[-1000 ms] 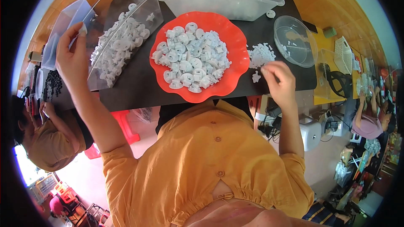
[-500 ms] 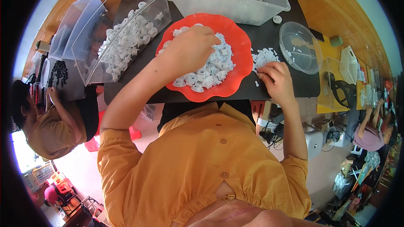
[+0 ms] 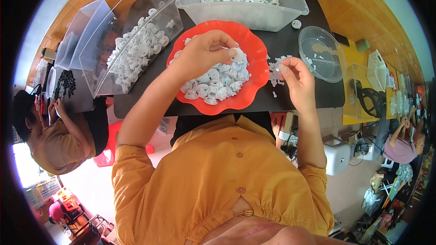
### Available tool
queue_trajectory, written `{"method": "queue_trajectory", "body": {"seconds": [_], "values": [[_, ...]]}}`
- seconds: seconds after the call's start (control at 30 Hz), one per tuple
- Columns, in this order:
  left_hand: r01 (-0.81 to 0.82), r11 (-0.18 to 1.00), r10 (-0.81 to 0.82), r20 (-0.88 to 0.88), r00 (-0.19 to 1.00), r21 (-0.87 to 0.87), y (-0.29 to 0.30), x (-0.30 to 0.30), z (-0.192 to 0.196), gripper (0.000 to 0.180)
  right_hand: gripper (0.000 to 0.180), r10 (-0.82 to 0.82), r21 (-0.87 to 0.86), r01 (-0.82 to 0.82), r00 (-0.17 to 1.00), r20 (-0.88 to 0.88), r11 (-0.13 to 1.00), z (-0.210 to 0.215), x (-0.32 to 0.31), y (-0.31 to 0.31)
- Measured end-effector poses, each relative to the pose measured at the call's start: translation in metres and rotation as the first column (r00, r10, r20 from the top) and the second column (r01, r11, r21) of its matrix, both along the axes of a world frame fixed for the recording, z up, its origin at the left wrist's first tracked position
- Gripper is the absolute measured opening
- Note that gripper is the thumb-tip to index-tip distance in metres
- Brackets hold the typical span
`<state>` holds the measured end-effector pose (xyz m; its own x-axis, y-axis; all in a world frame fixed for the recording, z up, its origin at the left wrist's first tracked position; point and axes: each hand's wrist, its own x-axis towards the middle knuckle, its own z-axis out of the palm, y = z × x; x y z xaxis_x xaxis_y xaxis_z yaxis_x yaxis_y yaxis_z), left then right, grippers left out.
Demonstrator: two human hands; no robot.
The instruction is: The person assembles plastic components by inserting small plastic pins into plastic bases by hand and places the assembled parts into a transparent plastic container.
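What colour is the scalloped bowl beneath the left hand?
The scalloped bowl is red; the head view shows it best.

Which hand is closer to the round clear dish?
Right. The right hand is just off the near-left side of the round clear dish; the left hand is over the red bowl, farther left.

Bowl (image 3: 259,59) of parts (image 3: 213,84) on the table (image 3: 284,41), upper centre of the frame.
Behind the bowl stands a tub (image 3: 240,16) at the top edge; left, a bin (image 3: 168,7) at upper left; right, small pieces (image 3: 274,76), then a dish (image 3: 329,69) at upper right.
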<state>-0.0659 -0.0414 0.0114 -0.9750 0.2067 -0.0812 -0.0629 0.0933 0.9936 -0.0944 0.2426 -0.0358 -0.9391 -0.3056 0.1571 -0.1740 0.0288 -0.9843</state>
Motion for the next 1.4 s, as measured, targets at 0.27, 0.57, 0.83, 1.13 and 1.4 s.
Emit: {"method": "queue_trajectory", "body": {"seconds": [0.27, 0.57, 0.83, 1.13, 1.4], "values": [[-0.061, 0.935, 0.026, 0.106, 0.994, 0.350, 0.010, 0.033, 0.015, 0.043, 0.018, 0.148, -0.288, -0.129, 0.988, 0.044, 0.949, 0.044, 0.017, -0.064], [-0.018, 0.884, -0.036, 0.107, 0.994, 0.467, 0.007, 0.057, 0.017, 0.045, 0.014, -0.001, 0.052, 0.038, 0.809, -0.588, 0.998, 0.043, 0.014, -0.092], [-0.049, 0.761, -0.068, 0.154, 0.986, 0.647, 0.001, 0.059, 0.018, 0.041, 0.018, 0.056, 0.142, 0.091, 0.614, -0.787, 0.986, 0.047, 0.012, -0.094], [-0.139, 0.757, 0.173, 0.009, 0.985, 0.639, 0.012, 0.055, -0.008, 0.045, 0.006, -0.071, -0.119, 0.013, 0.863, -0.501, 0.993, 0.046, 0.028, -0.107], [-0.179, 0.793, 0.282, -0.091, 0.955, 0.582, 0.021, 0.058, -0.005, 0.042, 0.006, -0.093, -0.068, 0.065, 0.798, -0.596, 0.996, 0.045, 0.033, -0.120]]}}
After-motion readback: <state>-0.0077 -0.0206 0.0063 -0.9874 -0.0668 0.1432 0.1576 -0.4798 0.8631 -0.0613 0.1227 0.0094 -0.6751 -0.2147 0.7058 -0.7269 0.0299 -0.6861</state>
